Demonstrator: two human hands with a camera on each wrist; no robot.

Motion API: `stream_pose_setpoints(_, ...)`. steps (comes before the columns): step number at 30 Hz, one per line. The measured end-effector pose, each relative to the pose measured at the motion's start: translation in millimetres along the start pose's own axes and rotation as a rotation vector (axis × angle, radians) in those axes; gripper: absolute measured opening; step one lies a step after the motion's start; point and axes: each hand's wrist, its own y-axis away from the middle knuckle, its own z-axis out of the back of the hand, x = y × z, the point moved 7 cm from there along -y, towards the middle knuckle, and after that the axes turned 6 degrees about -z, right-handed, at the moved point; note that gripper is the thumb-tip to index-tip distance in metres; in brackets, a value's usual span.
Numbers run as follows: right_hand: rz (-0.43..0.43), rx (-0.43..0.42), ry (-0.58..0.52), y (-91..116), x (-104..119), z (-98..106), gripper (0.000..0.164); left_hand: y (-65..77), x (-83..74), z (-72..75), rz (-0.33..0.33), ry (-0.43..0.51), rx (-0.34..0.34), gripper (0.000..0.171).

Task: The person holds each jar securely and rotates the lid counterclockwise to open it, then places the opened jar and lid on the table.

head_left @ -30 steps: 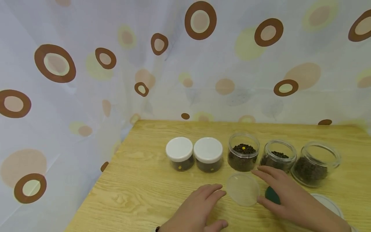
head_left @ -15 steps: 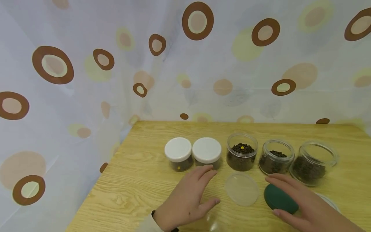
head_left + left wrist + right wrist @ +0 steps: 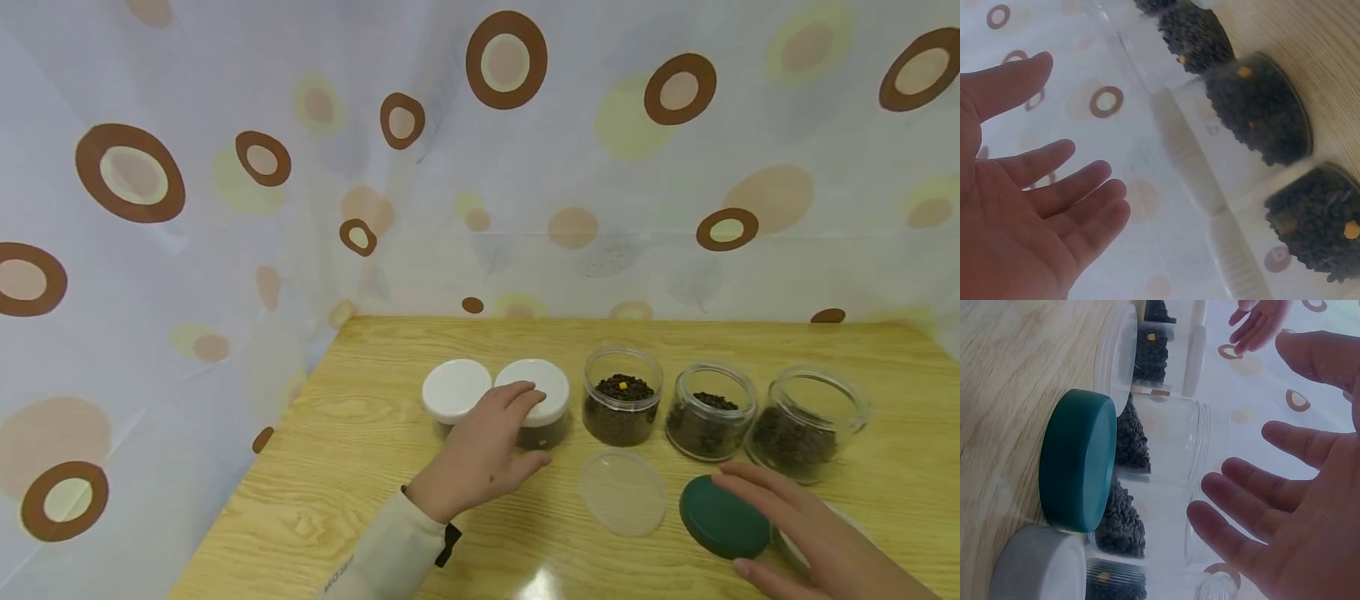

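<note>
A pale curtain (image 3: 420, 275) with brown rings hangs across the top and left of the frame, and a wood-grain table (image 3: 360, 492) fills the lower part. At the centre stand two jars with white lids on: the left white-lidded jar (image 3: 453, 390) and, just beside it, the right white-lidded jar (image 3: 547, 425). The left hand (image 3: 476, 454) reaches up from the lower centre, palm turned inward, and overlaps both jars. Its fingers are spread and slightly bent, thumb well apart, with nothing in them; the left wrist view shows them clear of the jars. Right of centre comes an open jar (image 3: 621, 421) of dark pellets, with a translucent lid (image 3: 622, 493) flat in front of it. A middle open jar (image 3: 708, 425) and a far-right open jar (image 3: 793, 442) follow. At lower right lies the green lid (image 3: 722, 517), round, so without a long axis. The right hand (image 3: 813, 533) is the nearer one: the lid sits just left of its fingers, below them, apparently untouched. Those fingers are extended, thumb apart, holding nothing. A whitish lid (image 3: 1038, 565) lies partly under that hand.
</note>
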Motion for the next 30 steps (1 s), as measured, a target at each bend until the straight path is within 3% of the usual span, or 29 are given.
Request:
stream_pose_setpoints(6,-0.067,0.039,-0.034,7,-14,-10,0.085,-12.9,20.9,-9.4,0.073,0.004,0.033,0.068)
stream_pose_setpoints(12,-0.090,0.059,-0.092,9,-23,-17,0.083,-32.9,34.4,-17.6,0.126,-0.074,0.073,0.080)
stream_pose_setpoints(19,-0.063,0.036,-0.045,4,-19,-14,0.087,-50.5,47.9,-30.6,0.176,-0.123,0.188,0.101)
stream_pose_setpoints(25,-0.040,0.025,-0.023,5,-14,-11,0.090,-53.6,55.7,-44.1,0.231,-0.152,0.235,0.111)
stream_pose_setpoints(30,-0.023,0.018,-0.021,5,-11,-7,0.091,-54.1,59.1,-49.6,0.266,-0.133,0.211,0.116)
